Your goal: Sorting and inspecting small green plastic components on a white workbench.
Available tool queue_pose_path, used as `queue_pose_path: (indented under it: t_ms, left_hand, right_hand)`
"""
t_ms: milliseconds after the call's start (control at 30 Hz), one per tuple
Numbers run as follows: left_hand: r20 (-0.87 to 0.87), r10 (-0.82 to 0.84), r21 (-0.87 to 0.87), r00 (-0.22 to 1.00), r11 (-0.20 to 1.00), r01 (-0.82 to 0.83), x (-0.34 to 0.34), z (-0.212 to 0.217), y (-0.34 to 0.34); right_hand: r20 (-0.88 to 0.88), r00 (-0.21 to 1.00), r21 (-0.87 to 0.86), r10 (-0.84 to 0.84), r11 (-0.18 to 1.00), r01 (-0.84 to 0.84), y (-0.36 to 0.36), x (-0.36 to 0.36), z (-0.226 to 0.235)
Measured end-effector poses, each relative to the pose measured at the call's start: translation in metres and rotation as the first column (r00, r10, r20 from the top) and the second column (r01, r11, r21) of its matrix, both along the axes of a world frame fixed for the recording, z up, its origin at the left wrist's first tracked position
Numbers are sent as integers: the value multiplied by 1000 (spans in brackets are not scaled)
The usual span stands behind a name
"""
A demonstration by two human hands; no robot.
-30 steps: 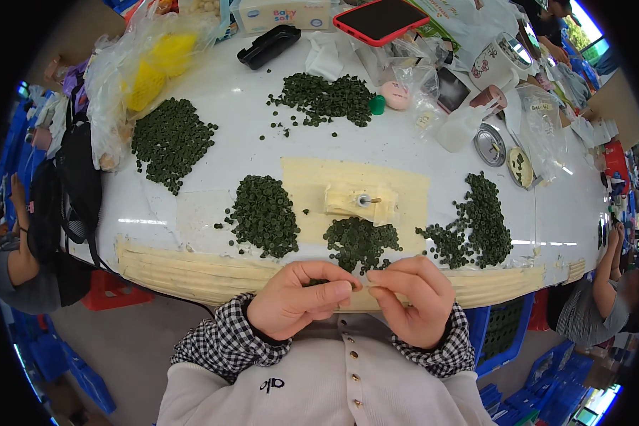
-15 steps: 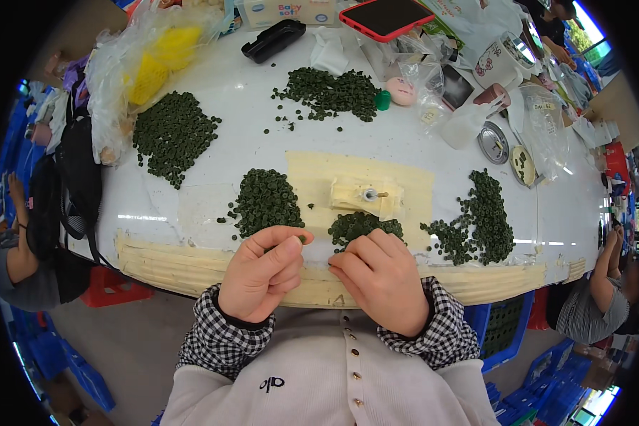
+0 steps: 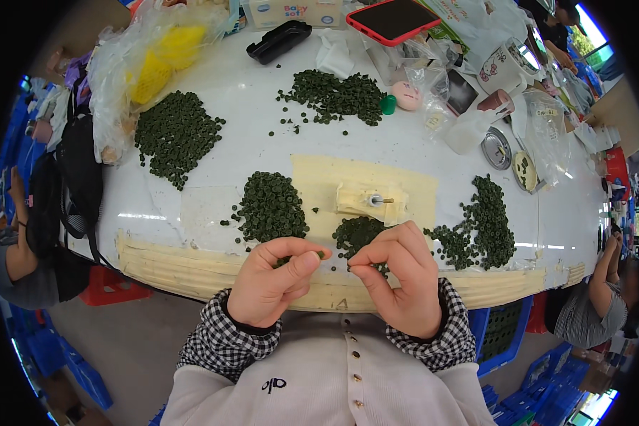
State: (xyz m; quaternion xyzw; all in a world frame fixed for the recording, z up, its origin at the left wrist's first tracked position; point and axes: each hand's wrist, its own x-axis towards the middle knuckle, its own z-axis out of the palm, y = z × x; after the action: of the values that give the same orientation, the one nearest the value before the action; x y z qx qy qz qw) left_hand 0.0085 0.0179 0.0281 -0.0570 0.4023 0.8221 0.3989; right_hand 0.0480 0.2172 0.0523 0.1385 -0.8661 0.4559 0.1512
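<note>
My left hand is closed in a pinch, with a small dark green round piece showing at its fingertips. Thumb and forefinger of my right hand are pressed together too; a dark speck shows at their tips, too small to name. The two hands are apart, over the table's near edge. A heap of green pieces lies beyond my left hand, and a smaller heap is partly covered by my right hand. Just behind that stands a tape-wrapped block with a metal pin sticking out sideways.
More green pieces form heaps at the right, far left and far middle. Along the back lie a black case, a red-cased phone, a mug and plastic bags. Tape strips line the front edge.
Both hands have shifted slightly to the right. My right hand has lifted its fingers into a more upright pinch, and the piece in my left fingertips shows more plainly.
</note>
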Motion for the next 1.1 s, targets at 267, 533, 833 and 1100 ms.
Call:
queue_pose_path:
  t_ms: [267,533,833,1100]
  left_hand:
    - [-40,-105,-57,994,993,102,6,-2,12]
    - [-85,-249,-91,965,966,242,0,1,10]
    - [-69,-291,-90,954,954,285,-1,4,13]
    - [45,-226,71,973,972,222,-2,0,15]
  right_hand:
    - [47,998,-98,43,994,-38,-1,-1,-3]
    - [171,964,-186,201,968,-169,8,-2,1]
    - [312,917,-335,246,932,-136,13,0,1]
    - [171,977,-377,125,925,-53,10,3,-6]
